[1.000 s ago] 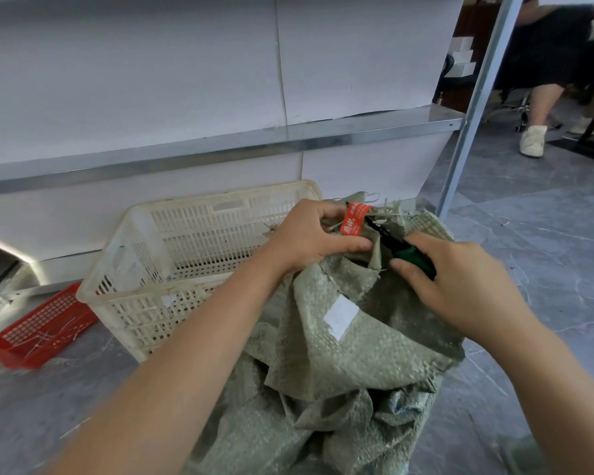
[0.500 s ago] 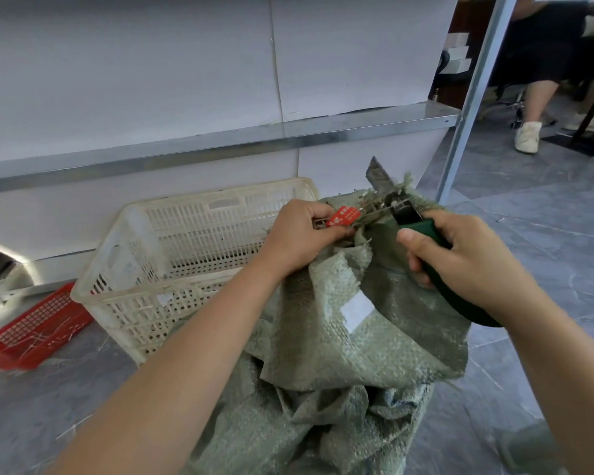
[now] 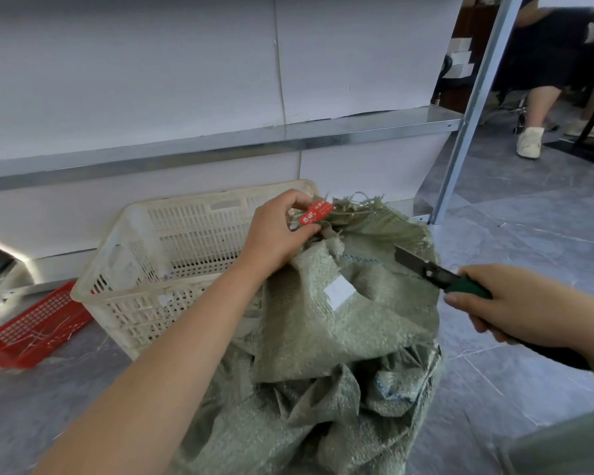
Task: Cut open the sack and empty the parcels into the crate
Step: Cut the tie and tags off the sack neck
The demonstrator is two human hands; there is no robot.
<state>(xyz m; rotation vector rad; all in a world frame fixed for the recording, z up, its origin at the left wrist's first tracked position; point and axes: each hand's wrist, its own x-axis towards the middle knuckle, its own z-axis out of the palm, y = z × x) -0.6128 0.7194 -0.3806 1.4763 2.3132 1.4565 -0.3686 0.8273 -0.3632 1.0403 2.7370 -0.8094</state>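
1. The green woven sack (image 3: 323, 330) stands slumped on the floor, just beside the right end of the white crate (image 3: 186, 234). Its frayed neck is bunched at the top and carries a red tag (image 3: 316, 213).
2. The left hand (image 3: 275, 234) grips that bunched neck, fingers curled round it at the tag.
3. The right hand (image 3: 522, 303) is wrapped round the green handle of a knife (image 3: 436, 274). Its bared blade points at the sack's upper right side; I cannot tell whether it touches the weave.
4. Judgement: the cutting step is in hand. No parcels show, so emptying is not yet begun.
5. The next move calls for a taut neck and a stroke below the tie, away from the left fingers.
6. A red tray (image 3: 31, 323) lies on the floor left of the crate, below a metal shelf (image 3: 288, 135).
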